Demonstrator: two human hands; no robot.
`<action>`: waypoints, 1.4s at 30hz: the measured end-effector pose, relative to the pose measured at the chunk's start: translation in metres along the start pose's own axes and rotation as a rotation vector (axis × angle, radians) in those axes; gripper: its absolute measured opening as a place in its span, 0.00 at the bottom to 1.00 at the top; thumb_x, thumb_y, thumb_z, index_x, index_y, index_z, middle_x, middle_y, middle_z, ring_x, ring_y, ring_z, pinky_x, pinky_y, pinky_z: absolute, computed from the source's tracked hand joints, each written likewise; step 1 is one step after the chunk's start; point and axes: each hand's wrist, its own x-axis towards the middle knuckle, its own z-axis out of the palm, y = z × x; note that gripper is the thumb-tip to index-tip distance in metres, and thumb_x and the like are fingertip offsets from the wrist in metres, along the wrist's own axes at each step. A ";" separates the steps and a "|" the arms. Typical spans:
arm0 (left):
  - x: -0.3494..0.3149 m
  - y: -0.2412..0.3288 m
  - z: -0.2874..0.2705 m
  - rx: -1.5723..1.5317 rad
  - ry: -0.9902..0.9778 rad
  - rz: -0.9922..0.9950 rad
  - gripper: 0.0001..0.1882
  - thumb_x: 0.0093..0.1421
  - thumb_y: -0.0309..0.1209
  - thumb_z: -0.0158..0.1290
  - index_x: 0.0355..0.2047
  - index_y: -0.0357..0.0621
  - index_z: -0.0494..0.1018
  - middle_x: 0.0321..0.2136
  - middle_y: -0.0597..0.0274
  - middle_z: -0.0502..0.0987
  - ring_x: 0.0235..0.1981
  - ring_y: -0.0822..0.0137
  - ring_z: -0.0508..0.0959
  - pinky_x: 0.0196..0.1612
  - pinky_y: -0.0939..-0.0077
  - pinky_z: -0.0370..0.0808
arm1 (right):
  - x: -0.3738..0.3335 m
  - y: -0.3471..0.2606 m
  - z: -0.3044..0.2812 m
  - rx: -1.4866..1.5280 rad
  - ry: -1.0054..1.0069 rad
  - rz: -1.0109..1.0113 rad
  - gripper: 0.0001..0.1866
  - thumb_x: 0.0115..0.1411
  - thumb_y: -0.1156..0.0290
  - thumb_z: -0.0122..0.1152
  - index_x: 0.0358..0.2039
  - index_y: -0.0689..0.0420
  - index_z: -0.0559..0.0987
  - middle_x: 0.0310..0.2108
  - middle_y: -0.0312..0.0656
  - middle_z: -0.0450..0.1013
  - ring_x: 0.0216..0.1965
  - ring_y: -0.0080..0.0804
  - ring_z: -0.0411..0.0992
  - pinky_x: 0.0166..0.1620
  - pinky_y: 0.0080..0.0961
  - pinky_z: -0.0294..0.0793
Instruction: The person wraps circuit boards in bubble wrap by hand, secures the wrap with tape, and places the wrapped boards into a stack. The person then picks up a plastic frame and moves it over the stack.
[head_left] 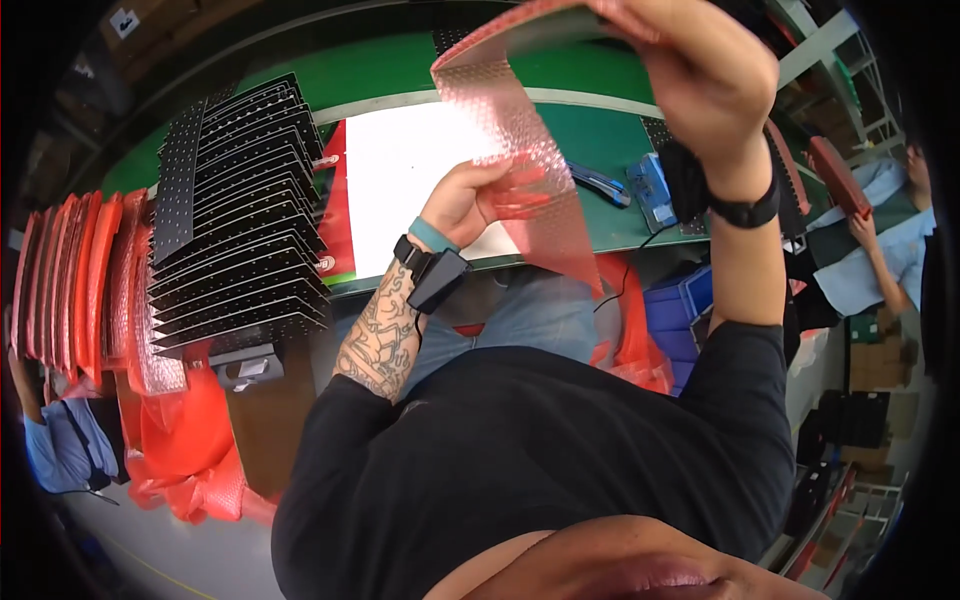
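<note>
A pink translucent bubble-wrap sheet or pouch [540, 150] hangs over the table, its top folded toward the left. High up at the right, my right hand [695, 75] grips its upper end, with the fingertips partly cut off by the frame's edge. My left hand [485, 200] is at the wrap's lower left, fingers stretched out and showing reddish through the film. Whether that hand is inside or behind the wrap I cannot tell. Below it lies a bright white sheet or panel [390, 170] on the green table.
Black perforated panels [240, 210] stand in a row at the left, beside red bubble-wrapped packs [75, 280]. A blue-and-black utility knife [600, 183] and a blue tape dispenser [652, 190] lie to the right. Blue bins [680, 310] are below. One co-worker [870, 240] holds a red-wrapped pack.
</note>
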 end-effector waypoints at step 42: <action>-0.053 -0.018 -0.043 -0.018 0.555 -0.046 0.20 0.73 0.28 0.42 0.63 0.34 0.61 0.58 0.48 0.70 0.58 0.51 0.73 0.63 0.51 0.69 | -0.172 0.317 0.344 0.015 -0.789 1.568 0.38 0.44 0.45 0.79 0.50 0.59 0.81 0.53 0.50 0.77 0.56 0.41 0.75 0.56 0.33 0.76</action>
